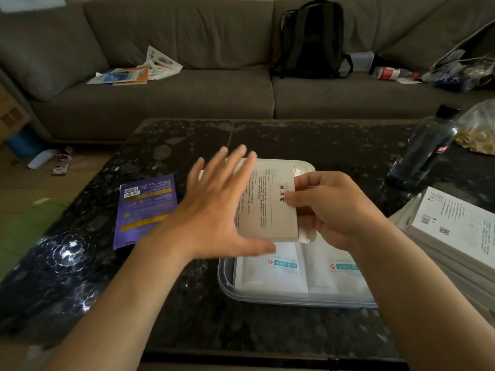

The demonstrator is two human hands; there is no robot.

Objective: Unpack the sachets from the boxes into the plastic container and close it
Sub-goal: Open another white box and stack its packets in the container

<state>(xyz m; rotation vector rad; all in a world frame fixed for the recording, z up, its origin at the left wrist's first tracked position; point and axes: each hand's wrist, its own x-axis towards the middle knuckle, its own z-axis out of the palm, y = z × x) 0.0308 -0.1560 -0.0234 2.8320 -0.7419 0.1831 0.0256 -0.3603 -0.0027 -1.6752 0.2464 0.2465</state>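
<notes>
My right hand (334, 210) grips a white printed box (267, 204) by its right end and holds it above the clear plastic container (227, 279). White sachets (276, 274) with teal labels lie flat inside the container. A white edge sticks out of the box's right end by my fingers. My left hand (217, 204) hovers with fingers spread and blurred at the box's left side; whether it touches the box cannot be told. The container's white lid (305, 166) lies behind the box, mostly hidden.
A purple flat box (146, 210) lies on the dark stone table (187, 303) to the left. A dark bottle (426, 151) stands at the right. More white boxes (452, 223) are stacked at the right edge. A grey sofa with a backpack runs behind.
</notes>
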